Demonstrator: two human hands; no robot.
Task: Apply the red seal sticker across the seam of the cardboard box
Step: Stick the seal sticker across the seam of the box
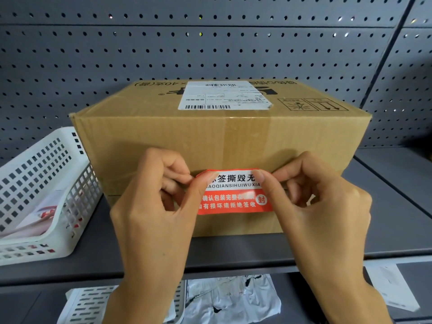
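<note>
A brown cardboard box (pixel 163 136) stands on a grey shelf, with a white shipping label on its top and clear tape running down the middle of its front face. In front of that face I hold a red and white seal sticker (pixel 233 195) printed with Chinese text. My left hand (pixel 154 206) pinches the sticker's upper left corner between thumb and forefinger. My right hand (pixel 322 206) pinches its upper right corner. The sticker's top edge curls toward me. Whether its lower part touches the box I cannot tell.
A white perforated plastic basket (pixel 46 183) with papers inside sits to the left of the box, close to it. Grey pegboard forms the back wall. On the lower shelf lie another white basket (pixel 93 305), a crumpled white bag (pixel 233 298) and a paper sheet (pixel 392 288).
</note>
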